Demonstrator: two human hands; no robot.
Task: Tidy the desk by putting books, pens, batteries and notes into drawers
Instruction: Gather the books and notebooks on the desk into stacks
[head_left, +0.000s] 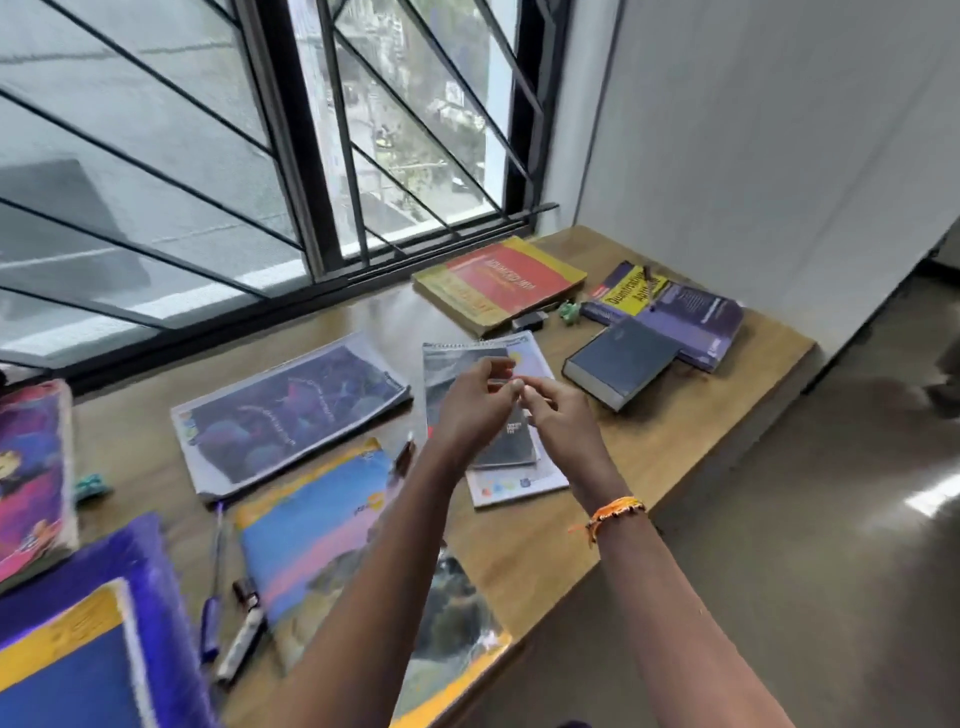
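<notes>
Hands meet fingertip to fingertip above spiral notebook (524, 364); grip unclear.

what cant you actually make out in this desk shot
- What the left hand and right hand hold between their fingertips: too small and blurred in the head view.
- The small dark book under the hands: mostly covered by them.
- The blue and yellow book: cut off by the bottom left edge.
- The red and yellow book: title too blurred to read.
- Drawers: none in view.
</notes>
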